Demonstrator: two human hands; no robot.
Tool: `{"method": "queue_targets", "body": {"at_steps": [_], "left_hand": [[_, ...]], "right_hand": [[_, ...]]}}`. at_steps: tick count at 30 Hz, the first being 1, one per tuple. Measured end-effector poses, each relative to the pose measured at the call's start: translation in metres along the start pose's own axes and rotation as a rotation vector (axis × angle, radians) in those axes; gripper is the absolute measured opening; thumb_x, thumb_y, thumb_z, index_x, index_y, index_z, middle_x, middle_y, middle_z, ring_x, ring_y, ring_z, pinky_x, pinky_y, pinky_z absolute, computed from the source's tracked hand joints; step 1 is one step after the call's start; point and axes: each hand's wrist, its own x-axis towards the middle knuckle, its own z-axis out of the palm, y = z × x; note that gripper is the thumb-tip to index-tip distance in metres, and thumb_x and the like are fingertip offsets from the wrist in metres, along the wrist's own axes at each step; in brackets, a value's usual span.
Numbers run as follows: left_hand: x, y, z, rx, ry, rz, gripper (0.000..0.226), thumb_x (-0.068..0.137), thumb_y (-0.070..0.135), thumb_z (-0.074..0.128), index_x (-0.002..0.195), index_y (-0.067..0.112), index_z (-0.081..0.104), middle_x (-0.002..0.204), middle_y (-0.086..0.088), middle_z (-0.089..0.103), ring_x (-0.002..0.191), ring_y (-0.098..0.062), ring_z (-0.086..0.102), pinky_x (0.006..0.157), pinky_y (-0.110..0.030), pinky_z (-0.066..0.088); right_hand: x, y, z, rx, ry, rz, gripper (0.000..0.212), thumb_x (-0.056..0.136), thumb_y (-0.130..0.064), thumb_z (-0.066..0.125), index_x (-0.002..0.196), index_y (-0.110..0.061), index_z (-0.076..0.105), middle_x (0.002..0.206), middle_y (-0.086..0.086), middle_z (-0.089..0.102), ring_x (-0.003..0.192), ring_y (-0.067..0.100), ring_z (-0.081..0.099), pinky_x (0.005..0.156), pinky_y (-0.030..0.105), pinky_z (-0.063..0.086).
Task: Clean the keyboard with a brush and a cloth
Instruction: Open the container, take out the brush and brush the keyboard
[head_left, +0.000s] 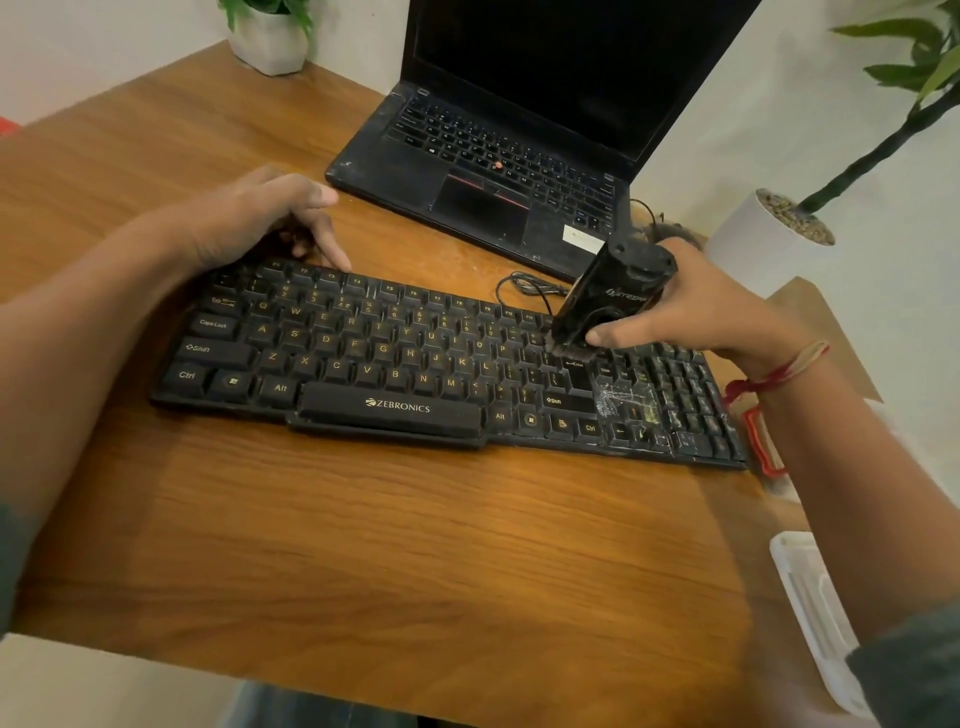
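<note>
Keyboard (395, 374), black, flat on wooden desk (363, 545). Left hand (249, 218) at its far left corner, fingers loosely bent, index tip touching the function row; whether it grasps cannot be told. Right hand (696, 306) clasps black brush (608, 301), bristles on keys near Enter.

A: Where is the keyboard (441, 364) found?
B: Laid across the desk (363, 545), midway. The laptop (493, 171) is set behind it, rightward.
A: And between them?
B: A cable (524, 286) is coiled there. The brush (602, 306) is stood on the keyboard's right half; one pot (270, 47) is placed behind left.
</note>
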Motion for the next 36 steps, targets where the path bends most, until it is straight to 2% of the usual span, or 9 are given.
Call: {"method": "queue_targets", "body": {"at_steps": [5, 9, 14, 17, 23, 25, 29, 34, 36], "left_hand": [[0.002, 0.0, -0.003, 0.04, -0.002, -0.027, 0.06, 0.086, 0.06, 0.053, 0.102, 0.005, 0.069, 0.105, -0.02, 0.067, 0.083, -0.018, 0.061, 0.083, -0.037, 0.047], [-0.002, 0.002, 0.0, 0.028, 0.021, -0.033, 0.058, 0.086, 0.056, 0.051, 0.104, 0.004, 0.068, 0.099, -0.014, 0.066, 0.08, -0.014, 0.06, 0.081, -0.036, 0.046], [0.0, 0.001, -0.004, 0.063, 0.008, -0.032, 0.055, 0.086, 0.058, 0.053, 0.103, 0.009, 0.07, 0.109, -0.02, 0.065, 0.086, -0.019, 0.059, 0.086, -0.039, 0.046], [-0.001, 0.002, -0.005, 0.074, 0.007, -0.04, 0.056, 0.085, 0.06, 0.053, 0.102, 0.01, 0.07, 0.11, -0.021, 0.065, 0.088, -0.022, 0.058, 0.09, -0.045, 0.045], [-0.004, 0.007, 0.002, 0.02, 0.017, -0.013, 0.06, 0.086, 0.052, 0.051, 0.107, -0.002, 0.065, 0.1, -0.016, 0.063, 0.076, -0.012, 0.058, 0.073, -0.028, 0.047], [-0.004, 0.007, 0.003, 0.004, 0.011, -0.012, 0.057, 0.088, 0.05, 0.05, 0.108, -0.002, 0.064, 0.101, -0.019, 0.063, 0.075, -0.011, 0.06, 0.071, -0.026, 0.048], [-0.003, 0.005, 0.0, 0.015, 0.021, -0.009, 0.056, 0.09, 0.049, 0.05, 0.108, -0.001, 0.065, 0.108, -0.026, 0.063, 0.078, -0.014, 0.06, 0.072, -0.028, 0.048], [-0.006, 0.009, 0.005, 0.002, 0.004, -0.01, 0.056, 0.09, 0.048, 0.048, 0.108, -0.002, 0.064, 0.099, -0.016, 0.063, 0.073, -0.009, 0.059, 0.07, -0.025, 0.048], [-0.006, 0.01, 0.007, -0.016, 0.004, -0.006, 0.053, 0.093, 0.043, 0.046, 0.109, -0.005, 0.062, 0.095, -0.013, 0.063, 0.07, -0.006, 0.06, 0.065, -0.02, 0.049]], "right_hand": [[0.007, 0.007, -0.004, -0.103, 0.077, 0.029, 0.047, 0.056, -0.041, 0.08, 0.091, -0.014, 0.065, 0.088, 0.003, 0.071, 0.083, 0.014, 0.069, 0.071, 0.027, 0.056], [0.002, 0.003, -0.003, 0.062, 0.058, 0.014, 0.05, 0.061, -0.019, 0.088, 0.101, -0.001, 0.064, 0.096, 0.01, 0.071, 0.088, 0.017, 0.069, 0.077, 0.029, 0.057], [0.005, 0.007, 0.001, 0.016, 0.028, 0.091, 0.04, 0.067, -0.017, 0.084, 0.099, -0.024, 0.06, 0.096, -0.003, 0.07, 0.091, 0.012, 0.068, 0.082, 0.027, 0.056], [0.008, 0.007, -0.003, -0.058, 0.09, 0.076, 0.036, 0.072, -0.013, 0.08, 0.1, -0.023, 0.06, 0.097, -0.003, 0.069, 0.093, 0.011, 0.066, 0.087, 0.035, 0.055], [-0.003, -0.007, 0.001, 0.016, -0.058, 0.011, 0.044, 0.068, -0.023, 0.081, 0.106, -0.009, 0.063, 0.1, 0.004, 0.071, 0.093, 0.013, 0.068, 0.084, 0.029, 0.055], [-0.001, -0.008, 0.002, -0.034, -0.069, 0.0, 0.045, 0.065, -0.029, 0.08, 0.104, -0.012, 0.063, 0.098, 0.0, 0.071, 0.091, 0.009, 0.067, 0.082, 0.026, 0.055], [0.005, -0.003, -0.003, -0.143, -0.014, 0.031, 0.047, 0.063, -0.034, 0.082, 0.101, -0.012, 0.065, 0.093, 0.0, 0.071, 0.086, 0.011, 0.067, 0.081, 0.04, 0.056], [0.003, -0.005, 0.001, -0.041, -0.097, -0.031, 0.046, 0.068, -0.027, 0.083, 0.104, -0.006, 0.063, 0.098, 0.005, 0.071, 0.091, 0.014, 0.068, 0.084, 0.034, 0.056], [0.005, -0.005, 0.003, -0.07, -0.089, -0.015, 0.052, 0.064, -0.038, 0.078, 0.104, -0.01, 0.063, 0.098, 0.002, 0.071, 0.092, 0.012, 0.068, 0.084, 0.033, 0.056]]}}
